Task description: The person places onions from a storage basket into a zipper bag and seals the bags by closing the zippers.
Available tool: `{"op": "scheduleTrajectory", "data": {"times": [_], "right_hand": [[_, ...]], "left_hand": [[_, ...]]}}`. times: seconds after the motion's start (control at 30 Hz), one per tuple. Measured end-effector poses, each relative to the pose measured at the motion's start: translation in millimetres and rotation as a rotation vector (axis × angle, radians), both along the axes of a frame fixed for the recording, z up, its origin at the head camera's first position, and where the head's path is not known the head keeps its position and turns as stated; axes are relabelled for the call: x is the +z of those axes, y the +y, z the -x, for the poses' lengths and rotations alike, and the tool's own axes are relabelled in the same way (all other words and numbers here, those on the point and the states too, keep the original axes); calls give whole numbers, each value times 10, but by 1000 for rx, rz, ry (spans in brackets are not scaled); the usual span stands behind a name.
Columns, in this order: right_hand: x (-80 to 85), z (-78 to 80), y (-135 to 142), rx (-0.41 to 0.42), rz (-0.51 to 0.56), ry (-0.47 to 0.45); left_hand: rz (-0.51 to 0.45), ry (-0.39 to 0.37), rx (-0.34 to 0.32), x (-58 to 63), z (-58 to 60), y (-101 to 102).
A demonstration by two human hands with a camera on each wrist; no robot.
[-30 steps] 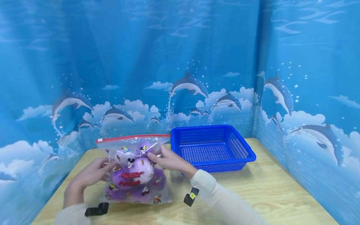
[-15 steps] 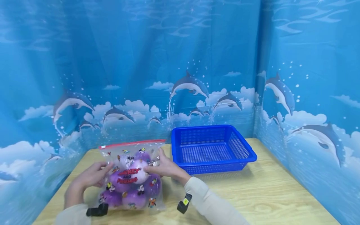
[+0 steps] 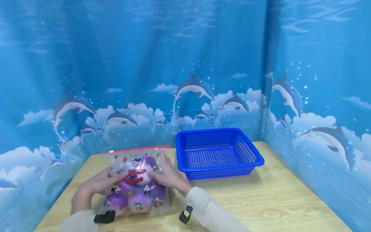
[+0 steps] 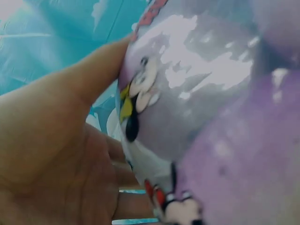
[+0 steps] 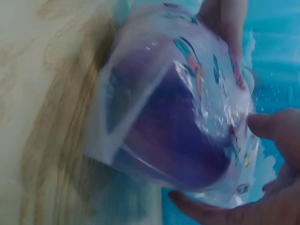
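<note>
A clear zip bag (image 3: 139, 195) printed with cartoon figures and red lettering stands at the left of the table, packed with several purple and whitish balls. Its red zip strip (image 3: 142, 148) runs along the top and looks closed, the white slider (image 3: 111, 151) at the left end. My left hand (image 3: 99, 184) grips the bag's left side, thumb in front and fingers behind. On the opposite side my right hand (image 3: 169, 173) holds it likewise. In the right wrist view, the right thumb (image 5: 265, 125) touches the plastic; the fingers behind are partly hidden.
A blue perforated plastic basket (image 3: 220, 168) stands right of the bag at the table's back, with nothing inside. Light wood tabletop (image 3: 261, 199) extends to the right and front. Blue dolphin-print curtains (image 3: 162, 64) enclose the back and sides.
The bag has come down and slightly toward me, its top edge now lower and its balls settled. My right hand has shifted left and down with it; my left hand has slid slightly right.
</note>
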State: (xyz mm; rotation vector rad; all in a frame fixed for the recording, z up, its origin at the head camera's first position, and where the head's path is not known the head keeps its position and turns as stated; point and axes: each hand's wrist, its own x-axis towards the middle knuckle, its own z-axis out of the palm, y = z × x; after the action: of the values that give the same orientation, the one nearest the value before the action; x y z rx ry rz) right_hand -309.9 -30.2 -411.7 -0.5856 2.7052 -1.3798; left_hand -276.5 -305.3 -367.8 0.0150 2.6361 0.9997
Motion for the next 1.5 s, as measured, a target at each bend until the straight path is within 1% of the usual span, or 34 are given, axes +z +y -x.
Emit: {"op": "scheduleTrajectory", "data": {"times": [0.1,0.2,0.33,0.47,0.57,0.67,0.8,0.93,1.03,1.13,1.2,1.3,1.4,1.5], "right_hand": [[26,-53,-23,44,-116,40],[18,-88,-37,78,-184,34],[-21,-91,-42,87,-214,33],[-40,-68,-31,79,-240,31],[-50,-46,-9,71,-264,14],[-57,-29,15,72,-270,4],[-70,-12,31,89,-280,1],[-93,5,40,103,-289,-1],[-99,21,45,122,-277,9],[-90,34,49,147,-278,12],[-80,39,53,163,-274,12],[-64,44,53,193,-245,36],[-65,46,49,222,-226,63],[-81,49,43,229,-243,58]], "left_hand": [[-10,12,3,4,11,14],[1,13,20,-12,25,26],[39,21,28,-83,49,56],[96,62,4,-145,70,115],[120,94,-6,-153,84,151],[112,105,-12,-159,92,153],[92,94,-5,-150,87,152],[92,111,-23,-159,85,136],[102,153,-42,-162,85,117],[116,204,-45,-158,79,89],[126,239,-38,-152,76,68],[133,262,-13,-147,77,40],[128,263,15,-145,81,30],[122,234,37,-154,85,31]]}}
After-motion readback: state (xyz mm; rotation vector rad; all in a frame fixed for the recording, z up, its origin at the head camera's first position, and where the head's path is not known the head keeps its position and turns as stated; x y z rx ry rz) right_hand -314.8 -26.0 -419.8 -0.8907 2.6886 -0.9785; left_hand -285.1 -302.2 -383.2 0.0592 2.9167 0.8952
